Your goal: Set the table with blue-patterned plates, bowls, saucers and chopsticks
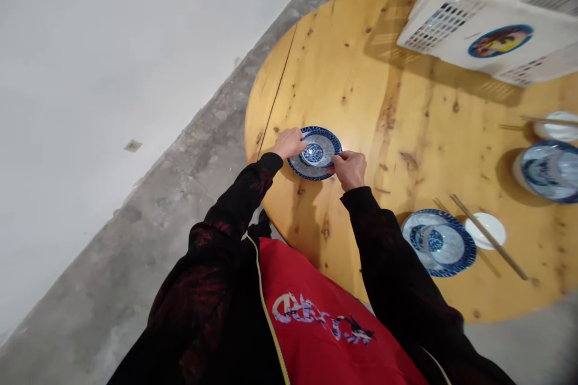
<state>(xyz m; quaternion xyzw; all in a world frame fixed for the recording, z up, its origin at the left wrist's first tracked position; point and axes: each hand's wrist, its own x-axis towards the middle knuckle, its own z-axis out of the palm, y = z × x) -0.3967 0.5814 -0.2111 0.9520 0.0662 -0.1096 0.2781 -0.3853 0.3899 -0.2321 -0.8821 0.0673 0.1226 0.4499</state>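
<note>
A blue-and-white patterned plate (321,132) lies at the table's near left edge, with a small blue-and-white bowl (315,153) on it. My left hand (289,143) reaches over the plate's left side, its fingers closed at the bowl's left rim. On the other side my right hand (350,169) pinches the bowl's right rim, thumb and forefinger together above the plate's edge. The undersides of both hands' fingers are partly hidden.
The round wooden table (352,96) carries a white plastic crate (478,42) at the back right. A second plate with a bowl (436,240) sits to my right, beside a white dish (485,230) crossed by chopsticks (497,243). Stacked patterned tableware (551,171) stands farther right.
</note>
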